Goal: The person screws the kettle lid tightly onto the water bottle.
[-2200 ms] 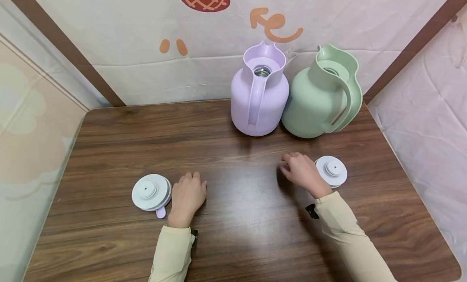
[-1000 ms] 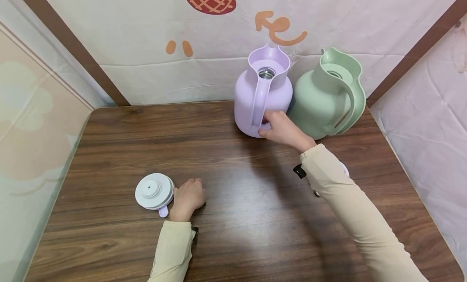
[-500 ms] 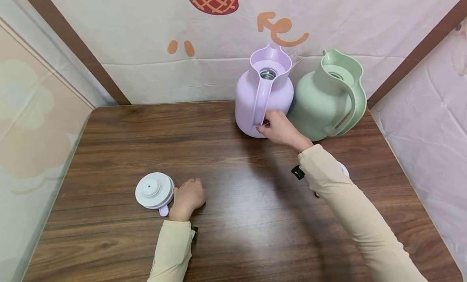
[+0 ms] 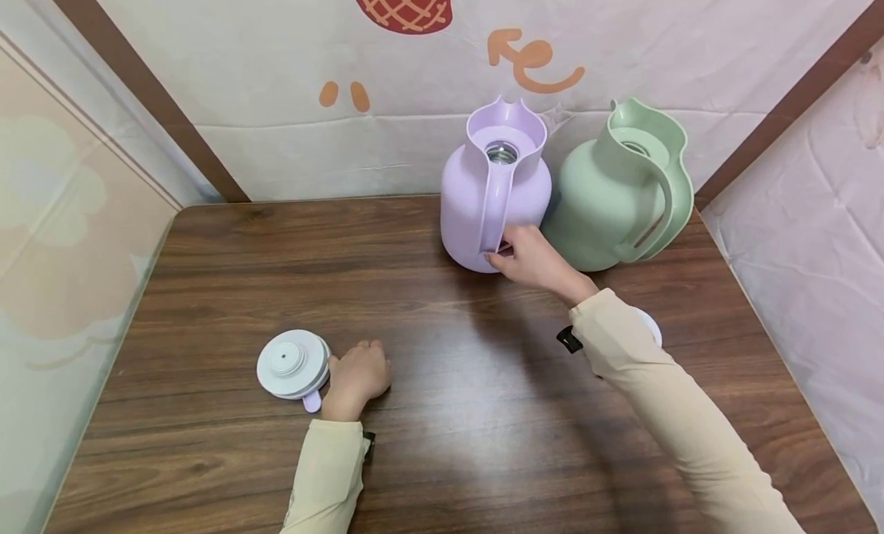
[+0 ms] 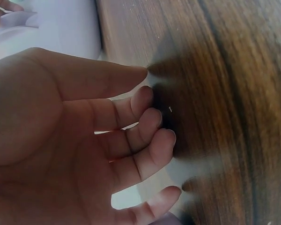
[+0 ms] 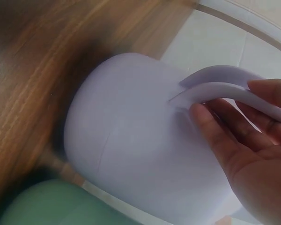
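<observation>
A lilac vacuum jug (image 4: pixel 461 204) stands upright near the table's back edge, its top uncovered. My right hand (image 4: pixel 535 262) grips the lower part of its handle (image 4: pixel 497 200); in the right wrist view, the fingers (image 6: pixel 213 129) go round the handle (image 6: pixel 220 91). My left hand (image 4: pixel 359 377) rests on the table with fingers loosely bent, holding nothing, as the left wrist view confirms. Just left of it lies a white lid (image 4: pixel 293 365) with a lilac tab (image 4: pixel 312 400). A green vacuum jug (image 4: pixel 594 204), also uncovered, stands right of the lilac one.
Another white lid (image 4: pixel 649 327) lies on the right, mostly hidden under my right forearm. Behind the wooden table (image 4: pixel 442 457) rises a printed fabric wall (image 4: pixel 276 158), close behind both jugs. More fabric closes off the left and right sides.
My right hand has left its place beside the right lid and taken hold of the lilac jug's handle. That jug has since shifted slightly nearer and left. The left hand has barely moved.
</observation>
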A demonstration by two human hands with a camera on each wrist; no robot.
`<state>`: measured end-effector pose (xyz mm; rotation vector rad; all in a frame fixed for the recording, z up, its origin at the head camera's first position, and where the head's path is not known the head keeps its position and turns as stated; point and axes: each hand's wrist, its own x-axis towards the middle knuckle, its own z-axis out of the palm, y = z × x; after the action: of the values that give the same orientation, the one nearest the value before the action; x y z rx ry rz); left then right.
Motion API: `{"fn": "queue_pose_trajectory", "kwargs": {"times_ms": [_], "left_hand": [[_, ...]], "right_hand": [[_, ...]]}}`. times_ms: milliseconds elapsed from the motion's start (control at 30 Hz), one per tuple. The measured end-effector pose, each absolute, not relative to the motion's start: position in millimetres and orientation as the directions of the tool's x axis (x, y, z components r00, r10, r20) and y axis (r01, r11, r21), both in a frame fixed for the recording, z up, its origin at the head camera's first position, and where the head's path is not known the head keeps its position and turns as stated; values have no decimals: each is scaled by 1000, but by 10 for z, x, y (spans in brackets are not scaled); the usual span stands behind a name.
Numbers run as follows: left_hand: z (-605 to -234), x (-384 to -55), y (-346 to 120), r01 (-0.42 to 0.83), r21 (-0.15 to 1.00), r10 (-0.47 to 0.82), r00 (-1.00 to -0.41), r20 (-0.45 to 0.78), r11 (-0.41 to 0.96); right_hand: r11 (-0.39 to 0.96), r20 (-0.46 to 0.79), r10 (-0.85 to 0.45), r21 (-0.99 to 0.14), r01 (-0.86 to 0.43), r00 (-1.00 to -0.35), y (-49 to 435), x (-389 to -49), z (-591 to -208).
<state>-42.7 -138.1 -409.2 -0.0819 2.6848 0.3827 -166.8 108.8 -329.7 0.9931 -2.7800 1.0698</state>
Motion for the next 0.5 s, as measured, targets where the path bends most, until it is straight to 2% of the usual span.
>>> {"fn": "queue_pose_trajectory", "kwargs": {"times_ms": [200,500], "left_hand": [[-4098,-419,-1379,-111,253,4,-911,-413,961],[-4097,-415,-1381,-108,254,6,-912,-411,961]], "right_hand": [[536,236,-592,-599,-595,-771,1114,-1568,-3304],[504,229,-600,-636,-584,-767,1107,-1368,-3307]]}}
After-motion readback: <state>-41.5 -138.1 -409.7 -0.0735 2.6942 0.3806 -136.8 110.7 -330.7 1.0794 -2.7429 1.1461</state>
